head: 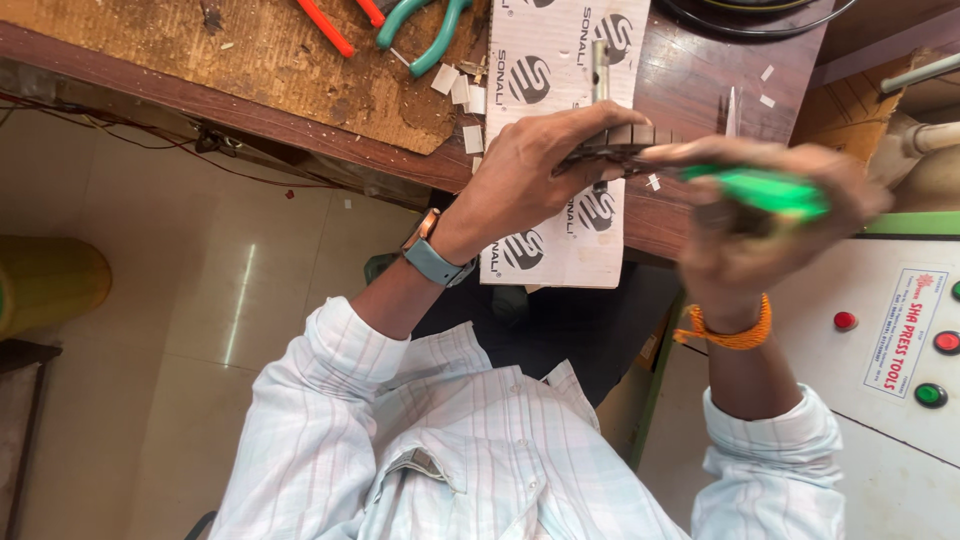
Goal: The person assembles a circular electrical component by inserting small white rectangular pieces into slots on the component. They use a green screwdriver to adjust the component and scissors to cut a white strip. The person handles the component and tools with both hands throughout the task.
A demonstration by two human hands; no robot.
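My left hand [530,175] is closed on a small dark workpiece [610,152], thumb along its near side and fingers curled over the top, holding it just above the front edge of the wooden surface [700,75]. The piece looks flat and dark with a notched or ribbed upper edge, though I cannot make out exactly what it is. My right hand [760,215] is closed around a tool with bright green handles [765,190]; the hand and tool are blurred, so I cannot tell what kind of tool it is, only that its far end meets the workpiece right beside my left fingertips. Both hands are close together, almost touching at the piece. Under them lies a white printed card sheet [555,60] that hangs over the surface's edge toward me. On the surface farther back sit a pair of teal-handled pliers [425,30], red-handled tools [325,25], a worn brown board [250,60] and a scatter of small white cut scraps [462,90]. I wear a grey-strapped watch [435,258] on my left wrist and an orange thread band [725,332] on my right, with pale striped shirt sleeves rolled back. To my right stands a white machine panel [880,430] with red and green round buttons, and a yellow-green drum [45,285] sits on the tiled floor to my left.
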